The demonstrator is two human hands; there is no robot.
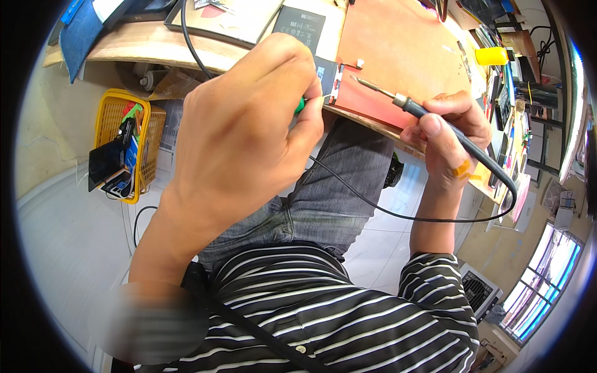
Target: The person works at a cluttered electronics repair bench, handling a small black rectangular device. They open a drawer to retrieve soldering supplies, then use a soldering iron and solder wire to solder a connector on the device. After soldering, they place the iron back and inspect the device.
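Orange mat covers the wooden bench; right hand grips an iron, left hand pinches a green tool.

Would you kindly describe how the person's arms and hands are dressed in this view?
Both hands, the left hand and the right hand, are bare, with no gloves, rings or watch visible. The forearms are uncovered too. A short sleeve of a black shirt with thin white stripes ends above the right elbow. A small orange strip sticks to the right hand near the wrist.
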